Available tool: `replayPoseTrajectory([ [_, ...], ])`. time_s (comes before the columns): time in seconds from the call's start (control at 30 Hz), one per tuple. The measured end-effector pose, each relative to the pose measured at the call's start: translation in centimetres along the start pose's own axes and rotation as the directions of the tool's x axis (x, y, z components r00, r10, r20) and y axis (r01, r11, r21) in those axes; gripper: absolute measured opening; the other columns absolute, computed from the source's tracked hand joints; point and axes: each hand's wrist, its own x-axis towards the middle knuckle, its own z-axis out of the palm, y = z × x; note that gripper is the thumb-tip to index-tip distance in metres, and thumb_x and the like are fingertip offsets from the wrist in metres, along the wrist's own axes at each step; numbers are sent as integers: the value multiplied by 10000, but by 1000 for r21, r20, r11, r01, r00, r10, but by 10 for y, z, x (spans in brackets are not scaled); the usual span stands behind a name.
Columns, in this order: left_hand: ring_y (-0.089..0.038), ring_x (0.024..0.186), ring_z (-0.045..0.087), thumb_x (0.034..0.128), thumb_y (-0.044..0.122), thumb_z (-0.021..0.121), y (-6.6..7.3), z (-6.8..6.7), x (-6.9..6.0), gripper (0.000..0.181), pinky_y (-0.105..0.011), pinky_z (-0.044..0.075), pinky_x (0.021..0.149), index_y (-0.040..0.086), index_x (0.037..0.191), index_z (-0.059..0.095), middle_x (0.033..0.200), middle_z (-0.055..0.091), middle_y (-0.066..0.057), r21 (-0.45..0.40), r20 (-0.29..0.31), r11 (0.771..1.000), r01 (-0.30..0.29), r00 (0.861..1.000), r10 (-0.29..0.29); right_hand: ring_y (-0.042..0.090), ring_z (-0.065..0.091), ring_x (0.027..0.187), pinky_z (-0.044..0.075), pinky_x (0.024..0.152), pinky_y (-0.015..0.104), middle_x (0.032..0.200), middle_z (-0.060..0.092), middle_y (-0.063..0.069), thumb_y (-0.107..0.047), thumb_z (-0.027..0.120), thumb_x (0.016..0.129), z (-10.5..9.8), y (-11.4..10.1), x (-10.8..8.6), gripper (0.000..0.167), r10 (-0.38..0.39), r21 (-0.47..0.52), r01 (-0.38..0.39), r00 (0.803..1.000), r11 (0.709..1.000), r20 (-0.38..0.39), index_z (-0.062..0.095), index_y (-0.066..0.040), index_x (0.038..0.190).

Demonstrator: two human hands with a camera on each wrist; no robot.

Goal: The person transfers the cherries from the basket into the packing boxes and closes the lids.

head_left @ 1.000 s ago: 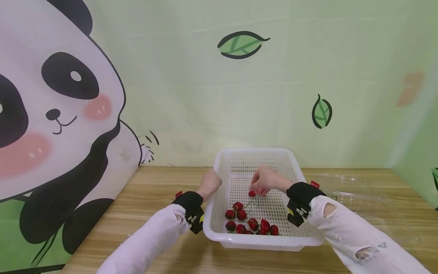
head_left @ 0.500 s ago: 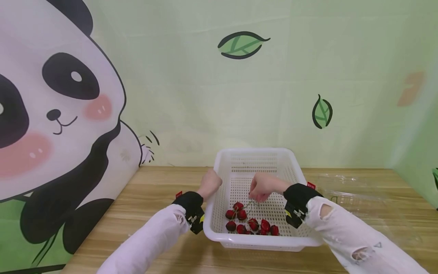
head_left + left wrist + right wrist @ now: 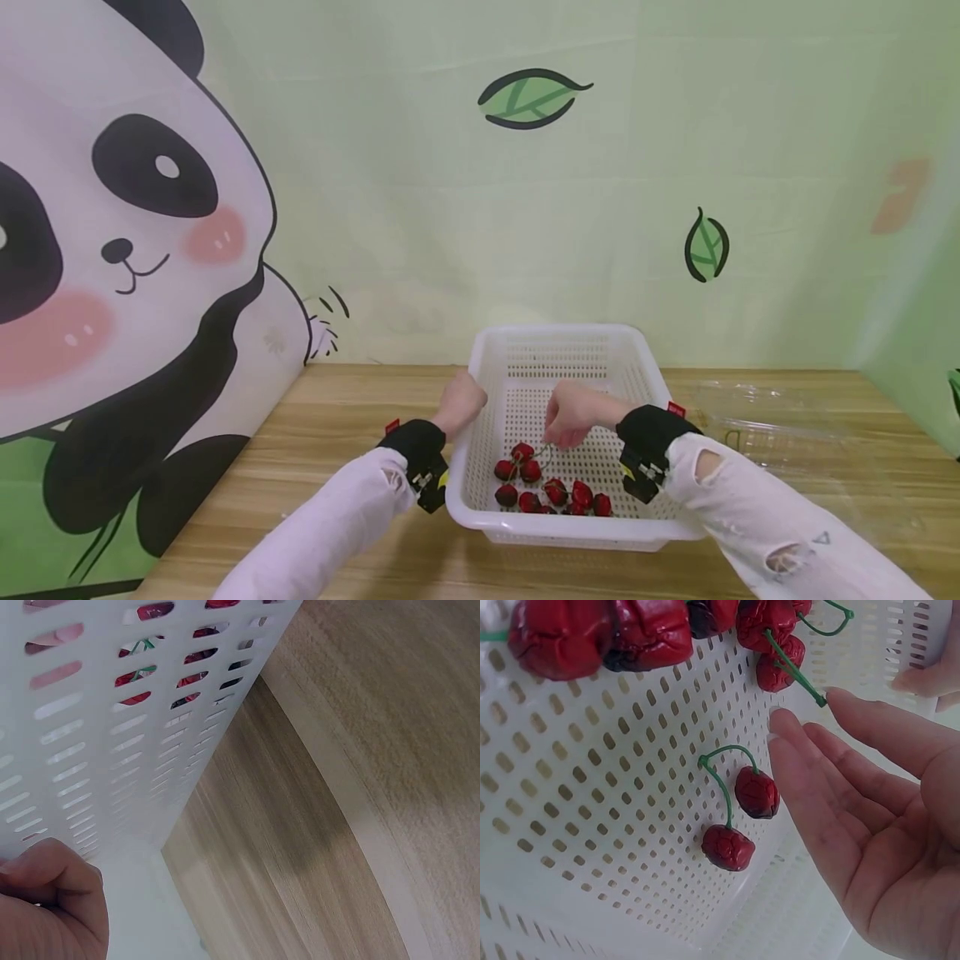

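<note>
A white perforated basket (image 3: 570, 525) holds several dark red cherries (image 3: 555, 492) with green stems, mostly along its near side. At its left rim my left hand (image 3: 459, 403) grips the edge, fingers curled; the left wrist view shows that hand (image 3: 56, 900) beside the slotted wall (image 3: 97, 772). Over the basket's middle hangs my right hand (image 3: 581, 412). In the right wrist view this hand (image 3: 885, 802) has thumb and fingers apart, the thumb tip at the end of a green stem (image 3: 799, 675). Two joined cherries (image 3: 756, 793) lie on the basket floor beside its fingers.
Clear plastic packaging (image 3: 795, 442) lies on the wooden table (image 3: 360, 392) right of the basket. Behind stands a pale green backdrop (image 3: 405, 208) with a printed panda at left.
My right hand has moved slightly left and nearer to the grouped cherries. The cherry seen below its fingers earlier is now hidden in the head view. My left hand has stayed at the rim.
</note>
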Motion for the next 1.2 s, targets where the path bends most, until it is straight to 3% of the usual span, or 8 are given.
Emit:
replayPoseTrajectory([
  [0.63, -247, 629, 450, 751, -76, 431, 1, 2, 0, 147, -338, 400, 527, -63, 896, 417, 703, 385, -103, -3, -2, 1000, 29, 1000, -29, 222, 617, 550, 508, 531, 322, 600, 612, 110, 22, 662, 770, 7, -4, -1, 61, 22, 64, -24, 999, 998, 39, 657, 23, 709],
  [0.8, -235, 600, 421, 743, -79, 421, 0, 1, 1, 113, -321, 364, 513, -40, 844, 392, 664, 318, -77, -11, 6, 1000, 8, 1000, -8, 231, 617, 547, 508, 530, 325, 595, 609, 118, 43, 653, 768, 7, -2, -1, 73, 20, 88, -23, 999, 996, 31, 650, 22, 697],
  [1.2, -234, 605, 445, 741, -84, 426, 1, 0, 0, 94, -318, 390, 505, -43, 824, 413, 679, 374, -93, -7, -2, 1000, 13, 1000, -13, 239, 619, 550, 507, 523, 318, 614, 611, 125, 58, 636, 778, 4, 0, -3, 52, 22, 128, -22, 1000, 992, 0, 647, 48, 729],
])
